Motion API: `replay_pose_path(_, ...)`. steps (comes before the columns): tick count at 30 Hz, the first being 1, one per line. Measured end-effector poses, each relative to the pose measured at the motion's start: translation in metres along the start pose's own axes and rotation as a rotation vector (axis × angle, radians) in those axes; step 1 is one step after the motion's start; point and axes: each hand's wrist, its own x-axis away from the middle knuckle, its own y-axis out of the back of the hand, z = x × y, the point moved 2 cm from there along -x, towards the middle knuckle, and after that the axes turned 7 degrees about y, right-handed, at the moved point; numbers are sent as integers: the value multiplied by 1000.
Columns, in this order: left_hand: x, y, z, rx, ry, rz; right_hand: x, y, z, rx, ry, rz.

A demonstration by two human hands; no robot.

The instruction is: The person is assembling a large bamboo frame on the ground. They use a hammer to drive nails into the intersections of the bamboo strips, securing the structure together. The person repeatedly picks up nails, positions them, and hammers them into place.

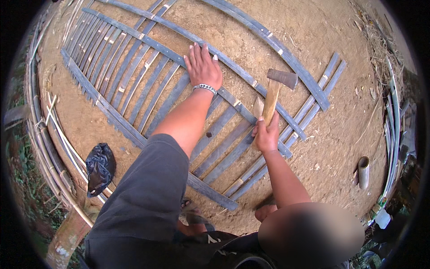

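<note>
On the dirt lies a frame of dark bamboo slats, with long rails crossed by many narrow strips. My left hand (204, 68), a chain bracelet at its wrist, rests palm down with fingers stretched out across the middle rail (156, 46). My right hand (267, 133) is closed round the pale wooden handle of a hatchet (271, 99). The hatchet's dark metal head (283, 78) points away from me, over the ground between two long rails. Beside the handle, a pale pointed piece (258, 107) shows by my right fingers; I cannot tell what it is.
A black plastic bag (100, 169) sits at the left by several long bamboo poles (47, 152). A short hollow bamboo tube (363, 172) stands at the right. More bamboo strips (393, 121) lie along the far right. My feet are close to the frame's near edge.
</note>
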Motion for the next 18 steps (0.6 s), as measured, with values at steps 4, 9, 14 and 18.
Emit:
replay_pose_path(4,-2,9,-3,-24,2,48,5,0,-3,-36,-30,7)
replay_pose_path(9,-1,10,1,-16,-12,31,33,-7,22,478,156,169)
replay_pose_path(14,0,10,0,-8,-14,59,51,-16,43,585,377,313)
replay_pose_path(18,-2,10,1,30,-14,30,50,-24,53,591,353,312)
